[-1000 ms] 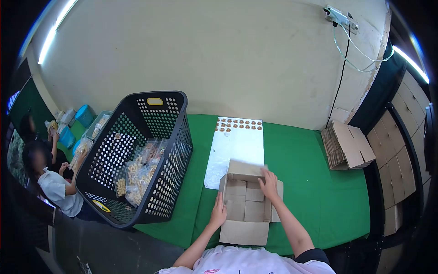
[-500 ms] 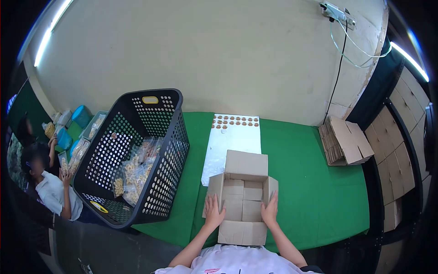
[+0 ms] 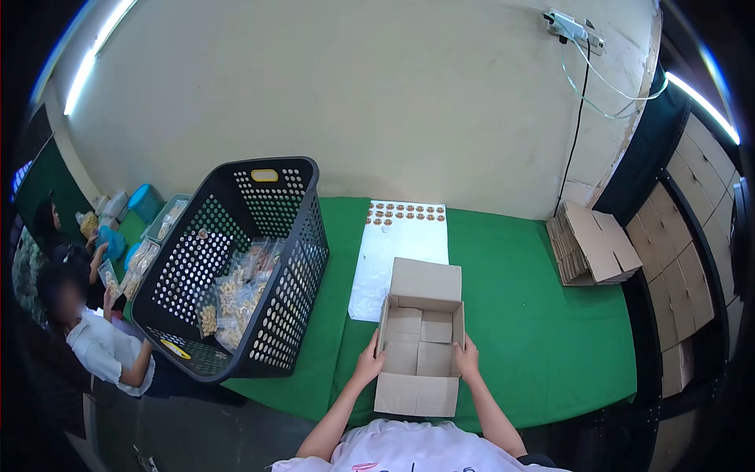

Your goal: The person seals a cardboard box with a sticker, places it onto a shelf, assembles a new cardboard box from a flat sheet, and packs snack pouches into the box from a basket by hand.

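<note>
- Currently, the cardboard box [image 3: 419, 346] sits open-topped between your two hands, on the near side of the bench [image 3: 543, 346], just in front of your body.
- Your left hand [image 3: 370, 362] grips its left side, fingers against the outer wall; your right hand [image 3: 467, 359] grips the right side in the same way. Exactly where each thumb rests is too small to tell.
- Judge the position by this: with the far flap [image 3: 426, 279] and near flap [image 3: 417, 396] spread out, the box's longer line runs straight away from you, and your hands hold it across that line.
- Neither hand is nearer, as both touch it: the box lies to the right of your left hand and to the left of your right hand.
- You have it by the nearer part of its sides, so most of the opening extends beyond your hands, while the near flap points back toward you.
- Past the box, the far flap overlaps the near end of the white sheet [image 3: 401, 252] in your view.
- To your left stands the black basket [image 3: 307, 259] with filled bags [image 3: 236, 303]; well to your right, a stack of folded cardboard [image 3: 602, 244].
</note>
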A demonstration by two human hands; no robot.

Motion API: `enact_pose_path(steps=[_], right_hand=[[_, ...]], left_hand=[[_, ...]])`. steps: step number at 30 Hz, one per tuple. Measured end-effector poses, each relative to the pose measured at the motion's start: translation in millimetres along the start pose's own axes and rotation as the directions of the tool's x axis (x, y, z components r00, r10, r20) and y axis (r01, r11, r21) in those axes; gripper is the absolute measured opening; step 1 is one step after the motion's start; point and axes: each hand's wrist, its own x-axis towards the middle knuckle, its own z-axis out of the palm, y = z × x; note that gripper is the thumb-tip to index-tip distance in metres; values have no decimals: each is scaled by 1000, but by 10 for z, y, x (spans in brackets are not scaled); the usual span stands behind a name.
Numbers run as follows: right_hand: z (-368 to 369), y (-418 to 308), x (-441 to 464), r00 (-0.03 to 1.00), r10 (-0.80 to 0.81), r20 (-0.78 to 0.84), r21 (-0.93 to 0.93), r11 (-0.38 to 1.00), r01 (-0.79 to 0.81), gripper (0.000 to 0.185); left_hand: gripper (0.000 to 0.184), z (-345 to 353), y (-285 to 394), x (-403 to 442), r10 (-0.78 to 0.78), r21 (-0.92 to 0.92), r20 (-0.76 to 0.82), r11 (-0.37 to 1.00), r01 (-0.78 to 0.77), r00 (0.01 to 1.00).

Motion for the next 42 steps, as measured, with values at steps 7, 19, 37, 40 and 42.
enact_pose_path(steps=[7,19,37,40,42], right_hand=[[-115,86,-421,999,-45,25,-119,992,48,88],[-109,17,-707,991,38,127,44,998,-44,70],[-11,-1806,-616,941,-334,50,508,820,264,27],[232,-2464,-688,909,-409,82,538,786,305,37],[477,-2846,-735,864,-495,92,541,753,374,41]], left_hand=[[76,84,276,-354,80,525,-225,850,52,971],[63,126,58,-503,-82,70,-68,994,87,994],[33,-1839,2192,-1529,303,-342,-17,894,-290,953],[29,-2387,2235,-1636,392,-329,-159,844,-423,906],[26,-2785,2190,-1617,436,-166,-303,851,-498,847]])
